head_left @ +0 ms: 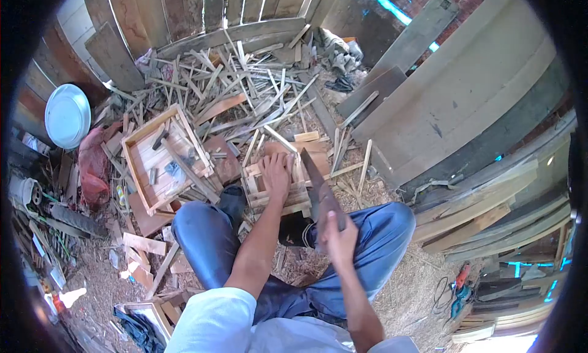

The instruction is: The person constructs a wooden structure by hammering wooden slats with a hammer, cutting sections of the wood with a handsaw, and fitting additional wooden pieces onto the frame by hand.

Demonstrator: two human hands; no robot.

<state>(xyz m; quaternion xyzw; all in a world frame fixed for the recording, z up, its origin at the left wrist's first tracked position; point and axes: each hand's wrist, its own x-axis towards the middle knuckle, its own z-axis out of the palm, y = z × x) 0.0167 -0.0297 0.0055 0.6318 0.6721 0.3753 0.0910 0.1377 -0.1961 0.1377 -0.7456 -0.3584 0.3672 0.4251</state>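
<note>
My right hand is closed round the handle of a handsaw, and the dark saw blade points forward, away from me. Its edge lies beside the right side of a small wooden frame between my knees. My left hand presses on the top of that frame, near a thin wooden strip that sticks out forward and left. Whether its fingers grip the strip is too small to tell. A flat brown board lies just beyond.
A wooden tray with a hammer in it lies at the left. Beyond is a heap of offcuts. Long boards lean at the right. A power tool lies at the lower right, and a white basin stands far left.
</note>
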